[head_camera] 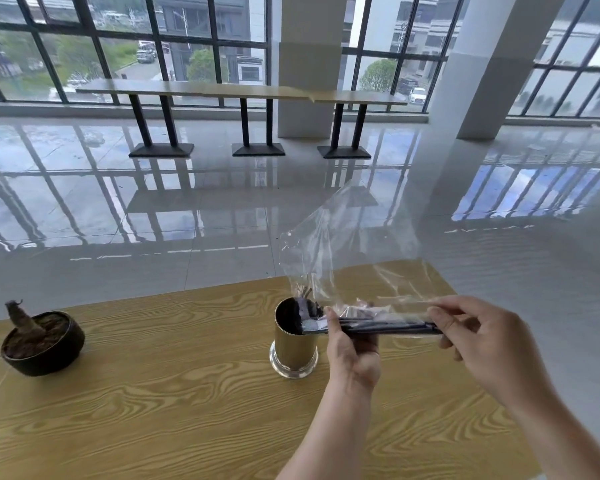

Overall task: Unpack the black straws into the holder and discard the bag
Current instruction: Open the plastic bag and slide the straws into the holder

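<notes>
Emptying step. Left hand [352, 344] grips bundle of black plastic straws [378, 328] through clear plastic bag [354, 247]; right hand [478, 336] pinches its right end. Straw tips at gold cylindrical holder [293, 336] on wood-grain counter [153, 393]. Next, probably: tilt, slide straws in.

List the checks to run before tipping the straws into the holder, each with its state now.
1. Left hand has a grip on the black straws through the bag: ok.
2. Right hand pinches the far end of the bundle: ok.
3. Straw tips over the holder mouth: ok, at the rim.
4. Bundle tilted for sliding: not ok, nearly level.
5. Bag end at the holder open: cannot tell.
6. Holder upright on the table: ok.
</notes>
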